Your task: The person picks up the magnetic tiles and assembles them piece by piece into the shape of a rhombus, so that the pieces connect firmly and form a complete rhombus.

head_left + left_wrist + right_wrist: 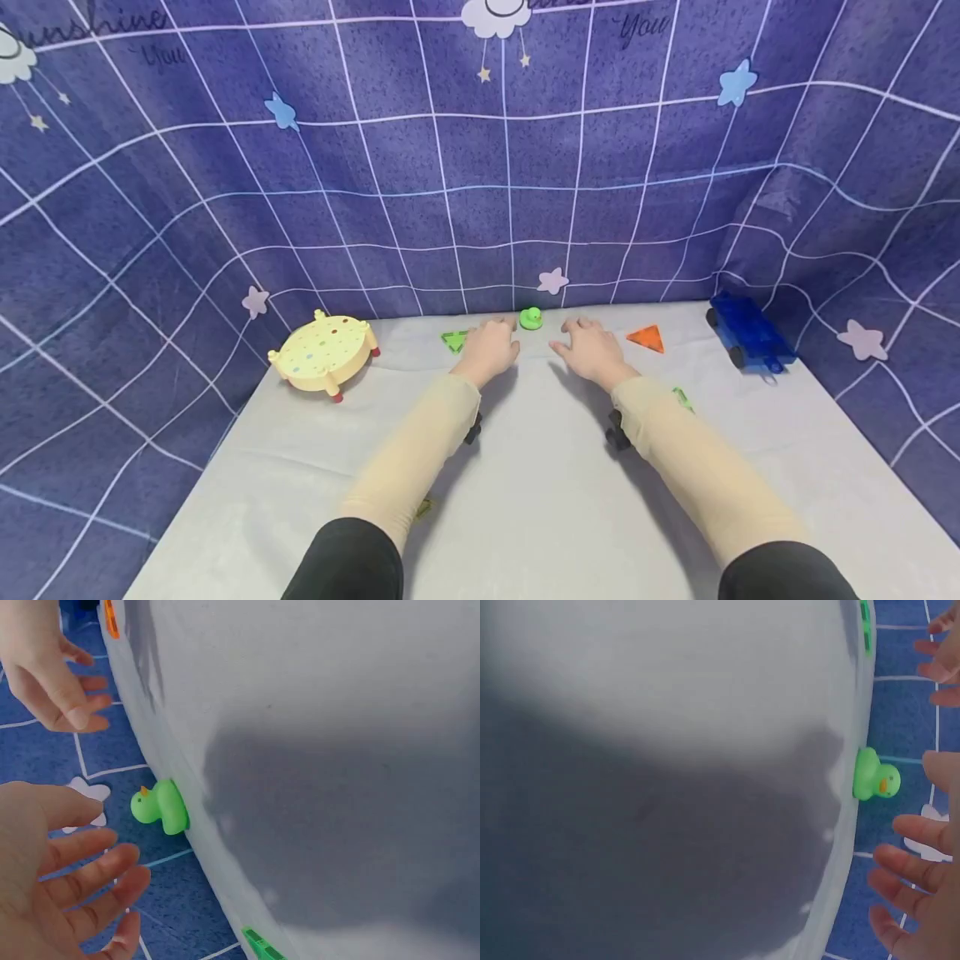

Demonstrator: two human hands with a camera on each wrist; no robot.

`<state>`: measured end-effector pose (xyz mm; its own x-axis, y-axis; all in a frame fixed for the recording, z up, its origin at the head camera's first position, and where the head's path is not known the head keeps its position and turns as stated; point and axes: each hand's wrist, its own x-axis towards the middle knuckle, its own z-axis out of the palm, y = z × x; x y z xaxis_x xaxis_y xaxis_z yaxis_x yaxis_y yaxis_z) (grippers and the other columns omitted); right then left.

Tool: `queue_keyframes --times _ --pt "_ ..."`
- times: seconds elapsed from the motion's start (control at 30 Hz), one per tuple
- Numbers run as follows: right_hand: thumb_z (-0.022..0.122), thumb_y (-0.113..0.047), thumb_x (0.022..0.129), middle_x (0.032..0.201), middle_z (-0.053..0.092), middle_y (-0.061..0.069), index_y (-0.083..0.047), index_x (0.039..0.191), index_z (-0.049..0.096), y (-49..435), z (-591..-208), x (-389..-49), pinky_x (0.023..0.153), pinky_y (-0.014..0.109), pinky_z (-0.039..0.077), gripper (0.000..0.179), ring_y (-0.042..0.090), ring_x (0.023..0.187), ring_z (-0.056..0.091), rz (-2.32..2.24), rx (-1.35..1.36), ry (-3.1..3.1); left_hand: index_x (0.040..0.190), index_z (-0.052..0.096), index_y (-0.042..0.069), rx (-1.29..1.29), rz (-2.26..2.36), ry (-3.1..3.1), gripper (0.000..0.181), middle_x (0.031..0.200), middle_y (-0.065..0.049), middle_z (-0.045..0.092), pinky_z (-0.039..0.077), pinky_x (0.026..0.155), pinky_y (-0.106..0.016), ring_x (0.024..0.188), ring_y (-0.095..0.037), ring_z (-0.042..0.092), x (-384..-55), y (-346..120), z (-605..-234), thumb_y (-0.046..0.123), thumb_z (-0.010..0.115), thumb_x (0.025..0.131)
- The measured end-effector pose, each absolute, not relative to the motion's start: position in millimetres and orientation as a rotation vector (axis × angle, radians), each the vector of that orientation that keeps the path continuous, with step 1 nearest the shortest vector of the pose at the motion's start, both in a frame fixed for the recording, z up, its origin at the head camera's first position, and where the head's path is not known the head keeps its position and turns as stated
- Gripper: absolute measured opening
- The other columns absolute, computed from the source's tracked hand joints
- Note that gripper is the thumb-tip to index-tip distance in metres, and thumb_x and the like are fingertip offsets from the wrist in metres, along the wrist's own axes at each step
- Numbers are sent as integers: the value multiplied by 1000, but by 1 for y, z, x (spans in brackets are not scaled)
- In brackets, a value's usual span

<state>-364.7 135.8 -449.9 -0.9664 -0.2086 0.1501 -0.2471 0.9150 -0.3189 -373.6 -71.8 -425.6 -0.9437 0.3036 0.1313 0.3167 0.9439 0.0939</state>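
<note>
A small green rubber duck (531,318) sits at the far side of the white-covered table, between the two hands. My left hand (491,348) hovers just left of it with loosely bent, spread fingers and holds nothing. Beside that hand lies a green triangle (454,340), partly covered by it in the head view. To the duck's right is my right hand (592,350), also bare, its fingers spread and relaxed. An orange triangle (648,337) lies a little further right. Both wrist views show the duck (161,806) apart from the fingers (904,866).
A yellow spotted toy with stubby red-tipped legs (324,354) stands at the left. A blue toy vehicle (750,332) is at the far right. One green piece (682,399) lies by the right forearm; a yellowish piece (423,508) is partly under the left. Blue curtain (465,150) surrounds the table.
</note>
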Motion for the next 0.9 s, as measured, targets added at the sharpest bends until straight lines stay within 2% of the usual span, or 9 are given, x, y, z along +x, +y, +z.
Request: queue_keyframes --times 0.13,0.23,0.33,0.5,0.73,0.9 --pt "63 -40 100 114 66 15 -5 125 62 131 -450 -355 87 54 52 43 37 106 63 523 458 -2907 122 70 12 -529 -259 -2971 28 114 -7 72 57 68 -41 91 -26 69 -366 -84 -423 26 62 98" --pt "68 -34 97 116 69 15 -5 127 63 127 -450 -346 89 53 52 42 35 107 65 513 554 -2873 118 71 13 -561 -311 -2983 26 101 -4 73 54 61 -36 79 -20 66 -358 -95 -422 26 63 97" --pt "71 -32 96 124 68 17 -4 131 63 123 -450 -338 93 54 51 45 37 112 64 503 636 -2848 118 72 13 -600 -337 -2996 26 94 -1 71 53 63 -34 78 -17 65 -351 -105 -421 26 64 97" --pt "73 -32 94 131 65 17 -5 132 63 114 -451 -326 97 54 50 48 39 118 62 506 725 -2802 119 72 13 -652 -376 -3012 27 101 -3 72 55 73 -38 87 -20 67 -339 -119 -419 28 65 97" --pt "74 -31 93 132 65 15 -6 132 64 96 -448 -314 102 51 47 48 36 120 62 551 866 -2751 115 72 13 -679 -492 -2954 24 103 -4 73 56 75 -41 88 -22 68 -323 -140 -417 26 68 95" --pt "76 -29 91 135 63 13 -7 137 61 82 -449 -307 107 51 43 53 34 125 58 574 1087 -2726 114 72 12 -645 -526 -2940 23 104 -5 73 56 76 -43 90 -24 69 -318 -157 -417 23 70 94"
